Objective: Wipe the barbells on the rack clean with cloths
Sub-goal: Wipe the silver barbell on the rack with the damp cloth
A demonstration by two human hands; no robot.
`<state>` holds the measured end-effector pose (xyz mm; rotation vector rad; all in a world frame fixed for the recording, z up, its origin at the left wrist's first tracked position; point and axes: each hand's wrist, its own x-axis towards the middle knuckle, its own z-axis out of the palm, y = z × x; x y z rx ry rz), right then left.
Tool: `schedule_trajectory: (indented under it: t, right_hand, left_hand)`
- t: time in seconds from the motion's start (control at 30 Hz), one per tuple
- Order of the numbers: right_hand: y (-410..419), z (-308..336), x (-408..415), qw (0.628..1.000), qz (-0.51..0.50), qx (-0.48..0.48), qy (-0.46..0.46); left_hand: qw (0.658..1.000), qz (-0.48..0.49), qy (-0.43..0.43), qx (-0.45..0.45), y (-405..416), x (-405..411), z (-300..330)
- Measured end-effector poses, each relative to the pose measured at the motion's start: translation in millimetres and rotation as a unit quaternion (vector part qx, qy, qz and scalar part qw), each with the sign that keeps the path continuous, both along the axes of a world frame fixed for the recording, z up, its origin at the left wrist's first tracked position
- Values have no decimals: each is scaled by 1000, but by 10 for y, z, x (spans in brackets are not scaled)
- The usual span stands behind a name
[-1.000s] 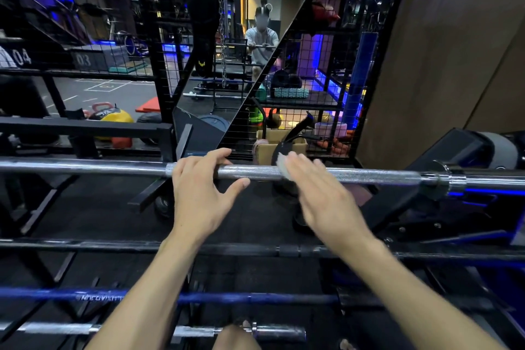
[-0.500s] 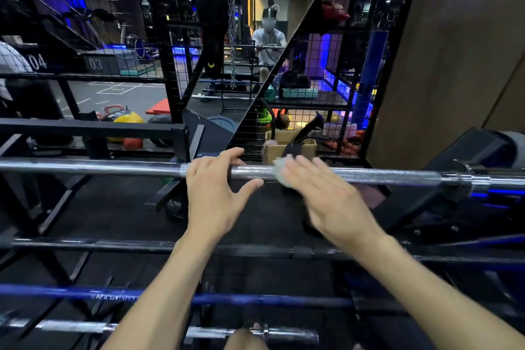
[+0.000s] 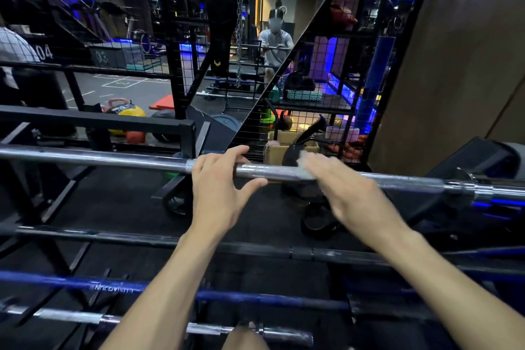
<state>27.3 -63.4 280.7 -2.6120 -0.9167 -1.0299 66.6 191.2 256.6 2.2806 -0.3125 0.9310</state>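
A silver barbell (image 3: 113, 158) lies across the top of the rack. My left hand (image 3: 218, 187) grips it near the middle, fingers over the top and thumb underneath. Just to the right, my right hand (image 3: 349, 190) holds a small white cloth (image 3: 304, 157) against the same bar; this hand is blurred by motion. Lower on the rack lie a dark barbell (image 3: 113, 237), a blue barbell (image 3: 255, 297) and another silver barbell (image 3: 71, 317).
A black rack beam (image 3: 99, 119) runs behind the top bar at left. Beyond it are coloured medicine balls (image 3: 130, 112), mesh shelving (image 3: 318, 111) with gear and a mirror (image 3: 274, 37) showing a person. A brown wall (image 3: 454, 65) rises at right.
My right hand slid the cloth along the top bar toward my left hand, then back to the right. My left hand kept its hold. The view shifted slightly.
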Motion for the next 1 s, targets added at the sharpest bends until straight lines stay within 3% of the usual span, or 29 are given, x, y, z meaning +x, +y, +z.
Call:
schedule_trajectory:
  t: [0.17, 0.33, 0.47, 0.6, 0.77, 1.0]
  right_hand:
    - [-319, -171, -96, 996, -65, 56, -38]
    - [429, -221, 172, 995, 8, 99, -15]
    - [1095, -129, 357, 998, 49, 39, 15]
    - [862, -59, 317, 997, 76, -20, 13]
    - [245, -219, 87, 998, 45, -3, -37]
    - [828, -135, 277, 997, 80, -17, -17]
  left_hand:
    - [1000, -2, 2, -2, -35, 26, -21]
    - [1000, 6, -1, 8, -56, 5, -10]
    - [999, 22, 22, 7, -27, 5, 1]
    - [999, 18, 33, -5, 14, 15, 18]
    - [1000, 8, 7, 9, -38, 0, 5]
    - [999, 7, 40, 13, -26, -4, 25]
